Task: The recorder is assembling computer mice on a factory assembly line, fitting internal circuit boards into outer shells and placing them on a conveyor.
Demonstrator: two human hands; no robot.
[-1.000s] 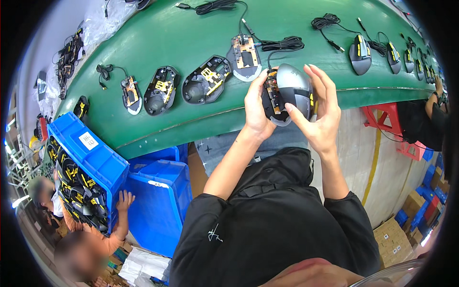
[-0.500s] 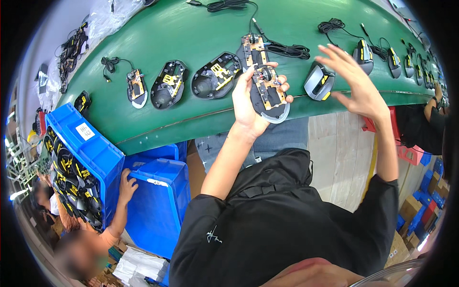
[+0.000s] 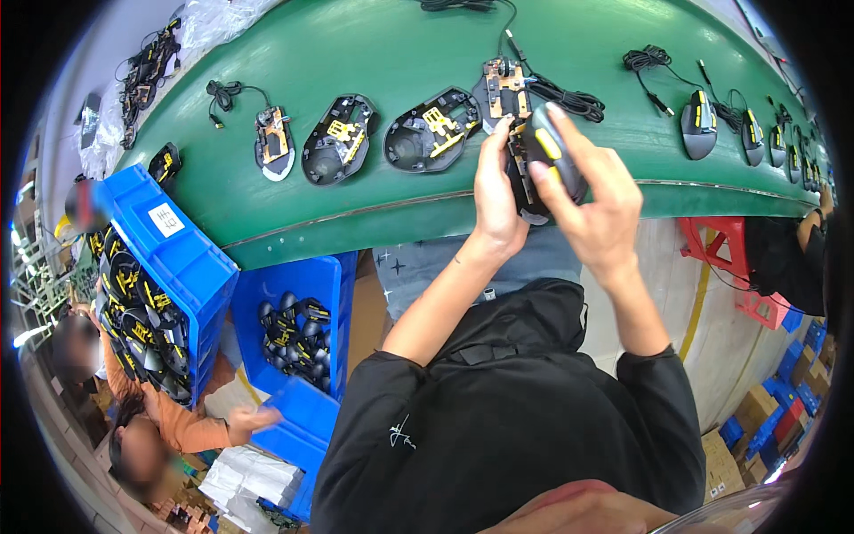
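Observation:
My left hand is wrapped round an open mouse base with a brown circuit board in it. My right hand grips a dark mouse top shell with yellow side buttons and holds it tilted against that base. The two parts overlap, and the shell and fingers hide most of the board. Just beyond my hands, another mouse base with an exposed board lies on the green work surface. Left of it rests an upturned mouse shell with yellow parts inside.
Further left are a second upturned shell and a corded base with its board. Several closed mice, one nearest, line the right. Blue bins of shells stand at lower left, where a co-worker's hand reaches. A red stool stands right.
My right hand has taken the top shell from the work surface and brought it left to the base. At left, the co-worker's hand and empty blue bin moved down, exposing a filled bin.

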